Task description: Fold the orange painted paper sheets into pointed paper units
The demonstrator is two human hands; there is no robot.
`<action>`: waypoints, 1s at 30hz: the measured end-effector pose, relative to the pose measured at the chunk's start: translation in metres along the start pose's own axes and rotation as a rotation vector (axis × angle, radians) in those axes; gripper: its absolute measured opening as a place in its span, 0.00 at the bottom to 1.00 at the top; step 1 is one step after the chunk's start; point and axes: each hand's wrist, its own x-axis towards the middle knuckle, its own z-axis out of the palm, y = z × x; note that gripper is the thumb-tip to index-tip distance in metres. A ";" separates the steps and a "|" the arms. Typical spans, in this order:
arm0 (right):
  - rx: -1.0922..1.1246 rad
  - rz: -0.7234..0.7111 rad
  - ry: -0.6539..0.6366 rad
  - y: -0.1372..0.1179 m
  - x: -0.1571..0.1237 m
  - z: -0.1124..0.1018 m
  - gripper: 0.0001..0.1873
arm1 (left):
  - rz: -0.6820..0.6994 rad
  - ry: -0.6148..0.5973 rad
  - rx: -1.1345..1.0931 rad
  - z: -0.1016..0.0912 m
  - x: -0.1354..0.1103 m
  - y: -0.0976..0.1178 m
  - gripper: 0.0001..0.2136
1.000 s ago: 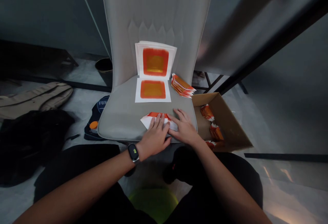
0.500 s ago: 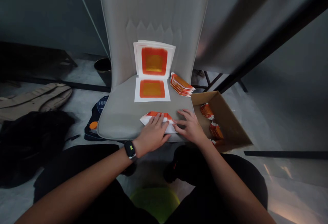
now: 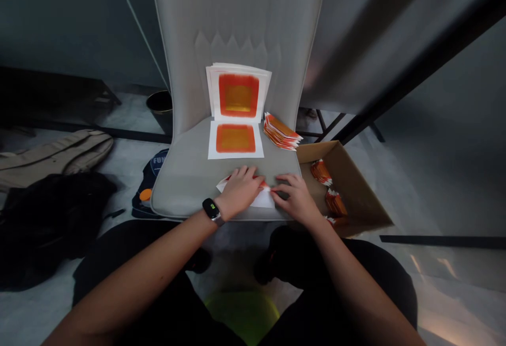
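Note:
A partly folded white and orange paper [image 3: 264, 200] lies near the front edge of the grey chair seat [image 3: 185, 177]. My left hand [image 3: 239, 190], with a watch on its wrist, lies flat on the paper and covers most of it. My right hand [image 3: 295, 196] sits at the paper's right end, its fingertips pinching that edge. Behind them a flat white sheet with an orange square [image 3: 236, 139] rests on the seat. A stack of the same sheets [image 3: 238, 94] leans against the chair back. A pile of folded pieces [image 3: 281, 131] lies at the seat's right.
An open cardboard box [image 3: 358, 190] on the floor at the right holds more folded orange pieces [image 3: 334, 203]. A dark bin [image 3: 160, 104], a blue cap [image 3: 153, 169], a black bag [image 3: 51, 214] and a beige bag [image 3: 59, 151] lie at the left. My knees are below.
My left hand has slid forward and to the right over the paper, hiding more of it. My right hand has drawn in to the paper's right edge, fingers now bent.

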 end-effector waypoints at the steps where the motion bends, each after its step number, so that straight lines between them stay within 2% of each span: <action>1: 0.020 0.015 0.000 0.001 0.000 0.001 0.08 | 0.015 -0.014 -0.003 0.001 0.002 -0.003 0.14; 6: 0.085 0.100 -0.039 0.002 0.004 0.001 0.10 | 0.024 -0.056 -0.176 -0.003 0.018 -0.018 0.06; 9: 0.164 0.159 -0.020 -0.003 0.016 -0.004 0.11 | -0.035 -0.090 -0.529 -0.010 0.028 -0.028 0.03; 11: 0.270 0.204 0.003 -0.009 0.029 -0.009 0.09 | -0.080 -0.093 -0.792 -0.015 0.030 -0.036 0.05; 13: 0.383 0.250 -0.001 -0.015 0.044 -0.014 0.10 | -0.117 -0.074 -0.955 -0.022 0.030 -0.046 0.08; 17: 0.537 0.329 -0.052 -0.028 0.069 -0.023 0.12 | -0.186 -0.085 -1.066 -0.032 0.025 -0.065 0.13; 19: 0.657 0.368 -0.051 -0.033 0.079 -0.022 0.13 | -0.269 -0.055 -1.120 -0.035 0.023 -0.070 0.15; 22: 0.853 0.420 0.005 -0.035 0.091 -0.011 0.15 | -0.438 0.099 -1.279 -0.036 0.023 -0.071 0.16; 24: 0.924 0.473 0.076 -0.032 0.098 0.000 0.17 | -0.503 0.181 -1.395 -0.037 0.023 -0.070 0.15; 26: 0.948 0.522 0.179 -0.029 0.103 0.011 0.18 | -0.501 0.186 -1.460 -0.038 0.024 -0.069 0.14; 28: 0.937 0.530 0.271 -0.027 0.106 0.019 0.19 | -0.472 0.134 -1.460 -0.038 0.025 -0.069 0.13; 30: 0.891 0.514 0.310 -0.026 0.106 0.025 0.19 | -0.465 0.081 -1.436 -0.035 0.025 -0.069 0.14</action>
